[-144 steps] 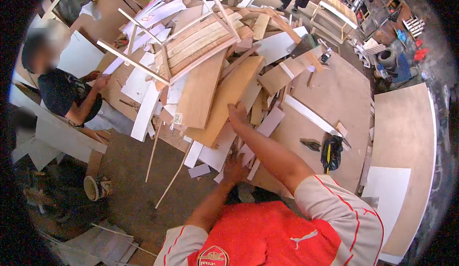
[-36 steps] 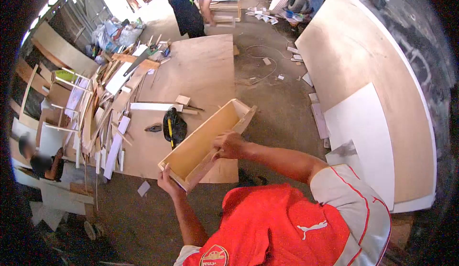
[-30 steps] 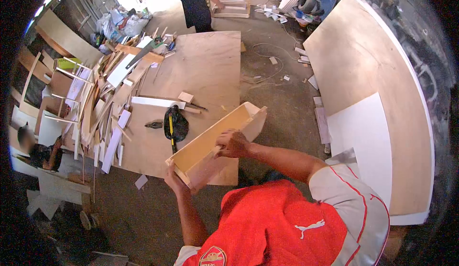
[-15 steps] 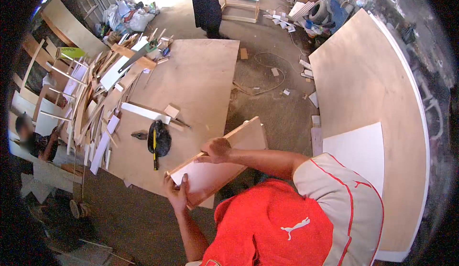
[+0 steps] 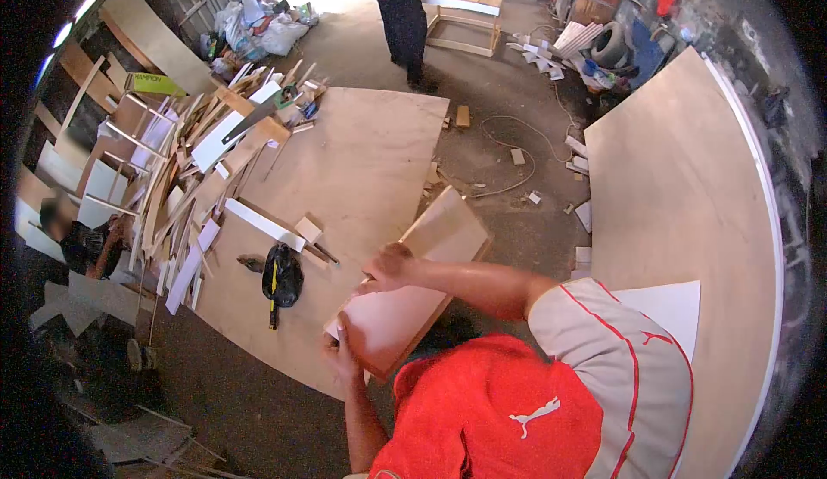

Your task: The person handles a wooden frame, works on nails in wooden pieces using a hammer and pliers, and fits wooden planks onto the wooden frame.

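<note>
In the head view, a wooden piece [image 5: 396, 314] is held tilted over the near right edge of the surface [image 5: 362, 156]. The left hand [image 5: 344, 358], partly closed, grips its near left end, thumb on the pale face; the right hand [image 5: 389, 266] is curled over its far long edge. Left of them lies a black bundle [image 5: 289, 284]; scrap wood [image 5: 180, 220] is heaped farther left.

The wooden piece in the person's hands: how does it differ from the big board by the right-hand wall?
Size: the wooden piece looks much smaller than the big board.
Support: the left hand and right hand hold the wooden piece; neither touches the big board.
Both show tan, wood-like surfaces.
</note>
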`<move>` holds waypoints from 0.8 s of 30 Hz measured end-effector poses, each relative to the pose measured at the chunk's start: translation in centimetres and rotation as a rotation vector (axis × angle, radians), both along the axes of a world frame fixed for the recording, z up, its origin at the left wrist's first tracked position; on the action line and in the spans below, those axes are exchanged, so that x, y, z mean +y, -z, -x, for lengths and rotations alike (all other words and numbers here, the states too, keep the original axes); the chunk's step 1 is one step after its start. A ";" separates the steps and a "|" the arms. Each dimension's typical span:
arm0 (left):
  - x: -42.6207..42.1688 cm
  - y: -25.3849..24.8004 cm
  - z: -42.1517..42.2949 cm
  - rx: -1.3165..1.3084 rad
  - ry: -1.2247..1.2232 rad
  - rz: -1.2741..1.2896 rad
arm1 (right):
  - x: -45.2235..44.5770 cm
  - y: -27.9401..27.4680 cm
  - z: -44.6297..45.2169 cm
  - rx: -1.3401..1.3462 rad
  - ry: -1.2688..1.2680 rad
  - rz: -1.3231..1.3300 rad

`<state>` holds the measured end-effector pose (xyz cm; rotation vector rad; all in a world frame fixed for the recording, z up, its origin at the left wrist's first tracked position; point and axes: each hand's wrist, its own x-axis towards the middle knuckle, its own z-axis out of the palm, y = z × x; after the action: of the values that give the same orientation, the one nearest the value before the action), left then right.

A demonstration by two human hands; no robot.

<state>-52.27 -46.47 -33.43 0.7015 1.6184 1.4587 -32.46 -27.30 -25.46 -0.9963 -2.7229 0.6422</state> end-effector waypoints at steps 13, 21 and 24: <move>10.5 2.5 2.0 -0.251 -0.283 -0.063 | 12.5 0.2 8.8 -0.018 -0.231 -0.013; 15.4 2.8 2.1 -0.178 -0.328 -0.032 | 16.7 3.7 9.1 -0.023 -0.157 -0.107; 16.8 5.3 2.5 -0.254 -0.320 -0.117 | 18.2 4.7 8.1 0.011 -0.112 -0.049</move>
<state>-54.78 -29.66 -38.72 0.3107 1.5025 1.8037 -40.55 -9.13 -30.18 -0.8311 -2.7860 0.5939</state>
